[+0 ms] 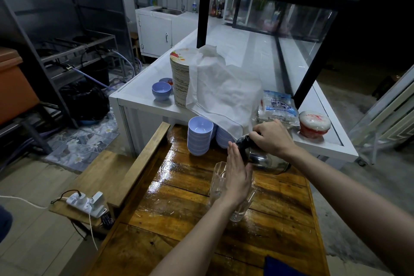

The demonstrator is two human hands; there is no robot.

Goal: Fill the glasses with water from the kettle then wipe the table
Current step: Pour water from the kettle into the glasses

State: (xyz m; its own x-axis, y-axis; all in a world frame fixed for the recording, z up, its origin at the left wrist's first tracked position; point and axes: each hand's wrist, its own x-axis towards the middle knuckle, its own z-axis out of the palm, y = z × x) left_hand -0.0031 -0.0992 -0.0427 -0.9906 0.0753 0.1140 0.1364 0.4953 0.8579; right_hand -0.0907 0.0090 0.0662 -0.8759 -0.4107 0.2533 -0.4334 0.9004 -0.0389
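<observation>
A: We've got the wet wood surface (183, 219), with bowls (199, 139) stacked at its far end.
B: Kettle (257, 157) is tilted above it, spout toward the glasses (217, 182). Our right hand (271, 139) is clamped on the handle.
A: Left hand (237, 177)?
B: Flat, fingers straight and together, right beside the glasses mid-surface. We can't tell if it touches them.

One kettle (257, 157), two glasses (218, 177), one plate stack (179, 80), four lilac bowl stacks (199, 139), one power strip (86, 204).
</observation>
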